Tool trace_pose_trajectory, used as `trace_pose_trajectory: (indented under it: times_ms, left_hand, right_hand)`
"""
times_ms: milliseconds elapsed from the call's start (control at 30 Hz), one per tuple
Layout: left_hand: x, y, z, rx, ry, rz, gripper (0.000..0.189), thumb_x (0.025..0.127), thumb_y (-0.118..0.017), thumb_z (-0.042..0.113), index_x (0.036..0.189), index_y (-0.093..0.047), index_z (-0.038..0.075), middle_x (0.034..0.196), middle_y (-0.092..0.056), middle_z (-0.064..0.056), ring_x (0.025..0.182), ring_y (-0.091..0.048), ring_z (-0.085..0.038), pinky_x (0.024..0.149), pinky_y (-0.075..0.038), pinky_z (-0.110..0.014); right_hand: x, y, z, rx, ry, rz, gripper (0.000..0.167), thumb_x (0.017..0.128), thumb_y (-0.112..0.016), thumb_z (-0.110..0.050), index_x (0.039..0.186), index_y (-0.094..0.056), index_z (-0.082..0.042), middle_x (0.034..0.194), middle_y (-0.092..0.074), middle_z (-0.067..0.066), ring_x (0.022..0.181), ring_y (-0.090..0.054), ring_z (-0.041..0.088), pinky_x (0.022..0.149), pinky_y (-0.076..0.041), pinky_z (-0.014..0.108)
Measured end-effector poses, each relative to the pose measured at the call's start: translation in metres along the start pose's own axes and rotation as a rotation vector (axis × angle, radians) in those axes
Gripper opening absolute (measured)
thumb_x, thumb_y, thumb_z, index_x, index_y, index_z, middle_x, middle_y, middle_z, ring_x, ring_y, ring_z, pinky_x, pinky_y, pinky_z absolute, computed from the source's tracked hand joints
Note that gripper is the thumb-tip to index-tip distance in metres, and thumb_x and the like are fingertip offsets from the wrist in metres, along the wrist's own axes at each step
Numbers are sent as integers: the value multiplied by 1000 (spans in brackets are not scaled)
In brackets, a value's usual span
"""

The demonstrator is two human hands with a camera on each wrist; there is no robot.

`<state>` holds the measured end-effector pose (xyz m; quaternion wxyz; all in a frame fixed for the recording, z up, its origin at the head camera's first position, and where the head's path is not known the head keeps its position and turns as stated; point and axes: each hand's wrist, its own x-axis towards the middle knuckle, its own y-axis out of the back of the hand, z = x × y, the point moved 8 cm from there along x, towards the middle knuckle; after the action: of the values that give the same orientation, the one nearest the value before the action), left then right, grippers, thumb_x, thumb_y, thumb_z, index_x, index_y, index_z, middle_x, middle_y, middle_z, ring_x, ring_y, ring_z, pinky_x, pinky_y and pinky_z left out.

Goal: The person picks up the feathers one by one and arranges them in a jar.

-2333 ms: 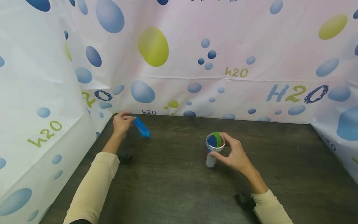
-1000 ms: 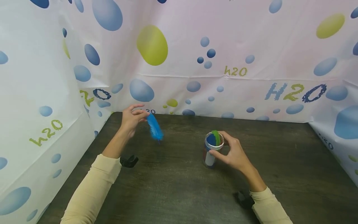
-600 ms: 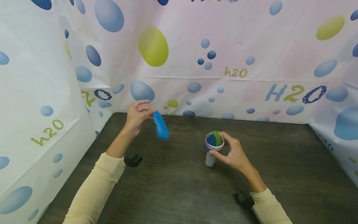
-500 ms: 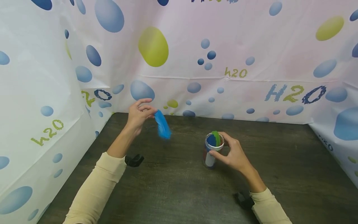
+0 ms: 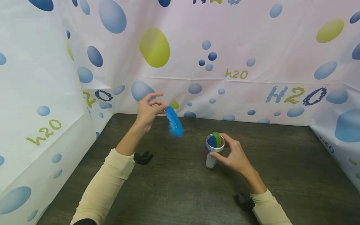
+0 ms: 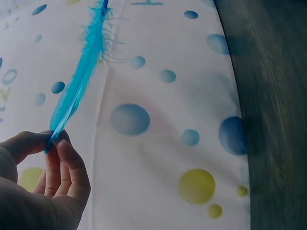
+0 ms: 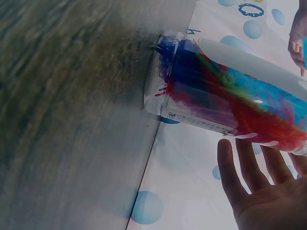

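My left hand (image 5: 147,113) pinches a bright blue feather (image 5: 175,122) by one end, between thumb and fingertips, above the back of the table. In the left wrist view the feather (image 6: 81,76) stretches away from the fingertips, its far end fluffy. My right hand (image 5: 235,157) grips a clear jar (image 5: 210,161) near its rim, thumb on the near side and fingers behind. The jar stands upright on the table without a lid; a green feather (image 5: 217,139) pokes out of its mouth. Through the wall of the jar (image 7: 230,96), red, blue and purple feathers show beside a white label.
A dark wood-grain table (image 5: 174,187) spreads under both hands. White sheeting (image 5: 185,40) with blue and green dots and "H2O" lettering rises behind and at the sides. Black wrist mounts (image 5: 143,158) jut from both sleeves.
My left hand has carried the blue feather rightward and a little upward, from the back left corner toward the jar. My right hand and the jar have stayed in place.
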<state>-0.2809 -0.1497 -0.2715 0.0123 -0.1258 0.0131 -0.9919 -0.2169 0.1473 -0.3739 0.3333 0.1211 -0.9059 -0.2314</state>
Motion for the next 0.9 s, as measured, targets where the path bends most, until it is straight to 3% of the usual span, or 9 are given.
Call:
trace_pose_trajectory:
  times_ms: [533,700,900]
  left_hand:
    - [-7,-58,19,-70,-82,-100,47,92,-70,-10,136,-55,-3,77,-68,1,65,-66,-17,70,-60,-30]
    - [-11,-74,24,-92,-140,-128,46,92,-69,-13,135,-55,-6,78,-68,1,67,-67,-14,69,-59,-27]
    - [-17,-88,26,-49,-204,-122,45,92,-70,-11,135,-54,-8,80,-66,2,68,-67,-11,70,-59,-25]
  right_hand:
    - [-5,-2,3,14,10,-6,55,83,-82,-12,134,-61,-2,110,-73,9,94,-69,15,77,-61,36]
    - [-6,-2,3,7,3,-2,56,82,-82,-12,134,-61,-2,111,-73,9,94,-69,16,78,-61,38]
    - [-7,-3,5,10,-7,-5,56,83,-82,-12,134,-61,-2,111,-74,9,95,-69,19,77,-61,39]
